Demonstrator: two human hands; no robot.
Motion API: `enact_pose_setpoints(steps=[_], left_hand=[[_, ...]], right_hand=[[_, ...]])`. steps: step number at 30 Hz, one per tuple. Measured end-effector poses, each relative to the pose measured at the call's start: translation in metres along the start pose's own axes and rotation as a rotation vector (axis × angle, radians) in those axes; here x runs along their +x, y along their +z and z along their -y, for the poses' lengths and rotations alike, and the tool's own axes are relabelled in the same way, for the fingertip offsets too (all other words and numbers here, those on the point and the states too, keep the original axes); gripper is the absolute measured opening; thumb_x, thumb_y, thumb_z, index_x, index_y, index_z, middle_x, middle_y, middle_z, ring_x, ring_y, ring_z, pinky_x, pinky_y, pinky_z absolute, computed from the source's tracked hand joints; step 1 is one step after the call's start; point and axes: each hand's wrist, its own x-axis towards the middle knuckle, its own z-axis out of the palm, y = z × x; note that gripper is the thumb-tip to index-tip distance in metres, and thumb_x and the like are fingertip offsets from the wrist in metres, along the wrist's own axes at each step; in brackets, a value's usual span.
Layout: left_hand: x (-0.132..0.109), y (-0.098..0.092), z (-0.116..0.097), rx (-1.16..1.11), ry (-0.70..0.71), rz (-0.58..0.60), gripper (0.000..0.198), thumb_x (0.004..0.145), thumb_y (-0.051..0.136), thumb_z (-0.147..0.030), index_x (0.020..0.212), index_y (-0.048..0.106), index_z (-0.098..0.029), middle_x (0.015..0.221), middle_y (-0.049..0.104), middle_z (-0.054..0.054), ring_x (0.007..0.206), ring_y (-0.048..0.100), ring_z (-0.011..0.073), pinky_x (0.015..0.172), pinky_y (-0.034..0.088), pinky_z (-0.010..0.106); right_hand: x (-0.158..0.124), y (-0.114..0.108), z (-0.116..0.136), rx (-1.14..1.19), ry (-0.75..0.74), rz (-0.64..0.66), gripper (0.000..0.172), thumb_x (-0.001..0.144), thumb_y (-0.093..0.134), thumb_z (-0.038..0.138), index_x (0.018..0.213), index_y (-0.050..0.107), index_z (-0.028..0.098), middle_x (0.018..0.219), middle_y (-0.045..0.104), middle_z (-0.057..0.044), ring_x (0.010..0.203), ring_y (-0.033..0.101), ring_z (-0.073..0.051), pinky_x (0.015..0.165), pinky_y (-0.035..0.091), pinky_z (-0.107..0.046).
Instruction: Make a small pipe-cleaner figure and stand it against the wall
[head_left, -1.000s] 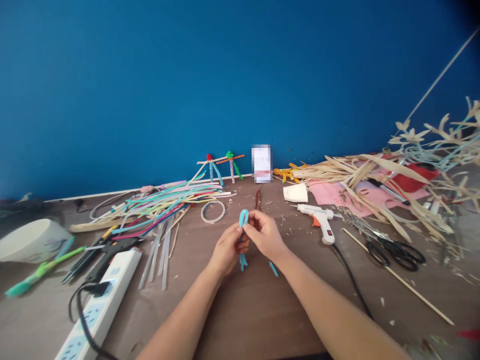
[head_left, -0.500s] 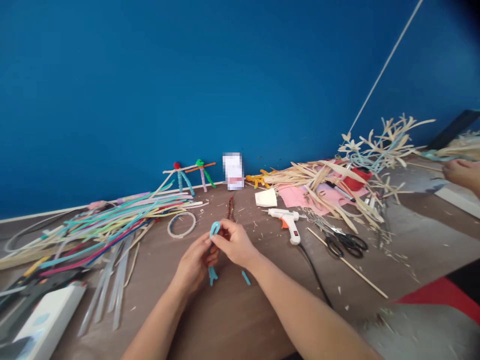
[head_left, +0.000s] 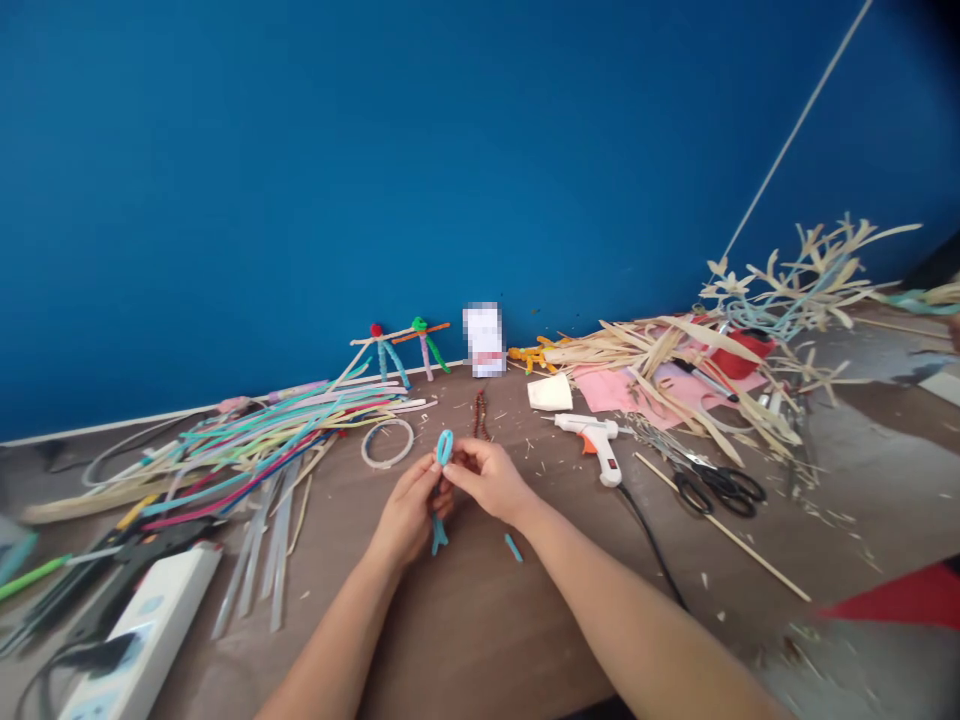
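Note:
A light-blue pipe cleaner (head_left: 445,447), bent into a loop, is pinched between my two hands above the table. Its lower ends hang out beneath the fingers. My left hand (head_left: 411,508) is closed around its lower part. From the other side, my right hand (head_left: 491,480) has thumb and fingers closed on it just under the loop; some of those fingertips are hidden. A short blue pipe cleaner piece (head_left: 513,547) lies on the table below my right hand. Behind the hands lies a string of dark beads (head_left: 480,415).
Pipe cleaners (head_left: 285,430), clear glue sticks (head_left: 259,550) and a power strip (head_left: 146,635) lie left. A ring (head_left: 387,443) is nearer. To the right are a glue gun (head_left: 596,440), scissors (head_left: 720,487), a stick (head_left: 727,530) and dried strips (head_left: 645,350). Two pipe-cleaner figures (head_left: 405,350) lean on the wall.
The view has shifted, so everything sits farther right in it. Both hands keep their pinch on the blue pipe cleaner, whose loop now shows more openly. Another person's hand has nearly left the right edge.

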Motion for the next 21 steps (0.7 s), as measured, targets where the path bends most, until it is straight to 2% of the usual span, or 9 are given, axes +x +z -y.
enact_pose_setpoints(steps=[7, 12, 18, 21], left_hand=[[0.003, -0.005, 0.008, 0.099, 0.076, -0.017, 0.021, 0.077, 0.049, -0.033, 0.068, 0.044, -0.015, 0.056, 0.038, -0.006, 0.042, 0.034, 0.0033, 0.038, 0.03, 0.016], [0.003, -0.008, 0.009, 0.244, 0.092, 0.002, 0.025, 0.078, 0.046, -0.037, 0.067, 0.044, -0.015, 0.054, 0.038, -0.006, 0.038, 0.035, 0.0041, 0.037, 0.036, 0.018], [0.003, -0.007, 0.011, 0.139, 0.119, -0.013, 0.02, 0.078, 0.046, -0.034, 0.071, 0.045, -0.016, 0.054, 0.034, -0.007, 0.038, 0.03, 0.0034, 0.034, 0.032, 0.016], [0.003, -0.006, 0.012, 0.117, 0.143, -0.017, 0.019, 0.078, 0.045, -0.033, 0.07, 0.044, -0.016, 0.055, 0.035, -0.006, 0.039, 0.03, 0.0034, 0.035, 0.028, 0.015]], right_hand=[[0.004, -0.003, 0.001, 0.082, 0.018, -0.058, 0.011, 0.07, 0.057, 0.025, 0.074, 0.06, 0.015, 0.058, 0.056, 0.002, 0.055, 0.052, -0.01, 0.057, 0.043, -0.023], [0.005, -0.003, -0.004, 0.118, 0.07, -0.041, 0.011, 0.069, 0.059, 0.027, 0.073, 0.058, 0.017, 0.055, 0.055, 0.004, 0.052, 0.052, -0.011, 0.054, 0.042, -0.023], [0.005, 0.001, -0.006, 0.114, 0.075, -0.061, 0.013, 0.07, 0.058, 0.026, 0.079, 0.058, 0.017, 0.06, 0.055, 0.003, 0.055, 0.052, -0.01, 0.054, 0.043, -0.023], [0.004, 0.002, -0.003, 0.124, 0.043, -0.114, 0.018, 0.069, 0.06, 0.025, 0.085, 0.055, 0.017, 0.061, 0.053, 0.003, 0.056, 0.052, -0.01, 0.056, 0.044, -0.023]])
